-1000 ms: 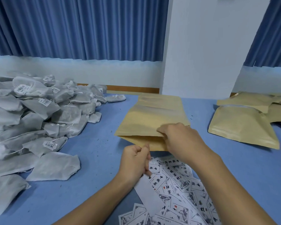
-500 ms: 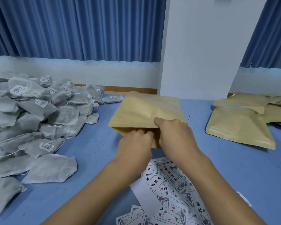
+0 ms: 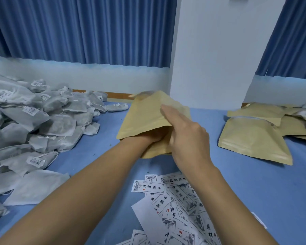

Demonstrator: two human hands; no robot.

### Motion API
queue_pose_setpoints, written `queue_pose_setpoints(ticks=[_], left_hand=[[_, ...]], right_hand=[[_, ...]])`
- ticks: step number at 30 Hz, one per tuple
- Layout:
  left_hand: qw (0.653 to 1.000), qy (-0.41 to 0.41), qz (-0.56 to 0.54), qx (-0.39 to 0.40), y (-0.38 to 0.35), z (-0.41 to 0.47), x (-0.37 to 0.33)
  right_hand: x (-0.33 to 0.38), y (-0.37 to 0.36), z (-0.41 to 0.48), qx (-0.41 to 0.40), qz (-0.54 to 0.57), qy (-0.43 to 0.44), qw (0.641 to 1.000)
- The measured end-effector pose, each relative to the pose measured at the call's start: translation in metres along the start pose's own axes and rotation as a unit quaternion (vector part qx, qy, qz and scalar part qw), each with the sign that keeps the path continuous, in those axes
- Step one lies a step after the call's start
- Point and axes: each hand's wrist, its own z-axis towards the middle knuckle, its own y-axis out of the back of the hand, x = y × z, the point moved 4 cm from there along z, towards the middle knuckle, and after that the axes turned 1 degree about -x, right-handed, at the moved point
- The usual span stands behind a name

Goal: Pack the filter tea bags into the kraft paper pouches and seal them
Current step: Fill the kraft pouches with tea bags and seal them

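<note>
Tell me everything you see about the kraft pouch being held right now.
The kraft pouch is plain tan paper, looks flat, and is held tilted above the blue table, open mouth toward the person, far corner blurred. The left hand reaches inside the mouth, its fingers hidden. The right hand holds the upper panel, fingers lying along its top.

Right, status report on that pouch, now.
Left hand inside kraft paper pouch, fingers hidden. Right hand pinches its upper wall, mouth open. Filter tea bags piled to the left; nothing in the way.
</note>
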Motion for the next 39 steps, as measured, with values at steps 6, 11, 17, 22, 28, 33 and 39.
queue_pose_setpoints(ticks=[6,11,17,22,28,33,39], left_hand=[[0.996,-0.009,0.047,-0.079,0.003,-0.033,-0.029],[0.918,-0.223,-0.028,-0.327,-0.017,-0.112,-0.023],[0.993,-0.101,-0.028,-0.052,-0.07,-0.115,0.001],[0.992,-0.107,0.058,-0.022,-0.082,-0.107,-0.005],[0.975,-0.136,0.174,-0.019,-0.082,-0.113,-0.014],[0.974,-0.126,0.187,0.035,-0.076,-0.116,-0.014],[0.939,-0.189,0.287,0.003,-0.075,-0.127,-0.027]], right_hand=[[-0.021,-0.017,0.003,0.066,-0.054,-0.065,0.994],[-0.021,-0.014,0.003,0.071,-0.085,-0.056,0.992],[-0.013,-0.021,0.002,0.13,-0.129,-0.039,0.982],[-0.012,-0.024,0.0,0.134,-0.146,-0.041,0.979],[-0.013,-0.025,0.0,0.157,-0.139,-0.044,0.977],[-0.013,-0.026,0.0,0.163,-0.143,-0.035,0.976],[-0.013,-0.028,-0.002,0.165,-0.144,-0.036,0.975]])
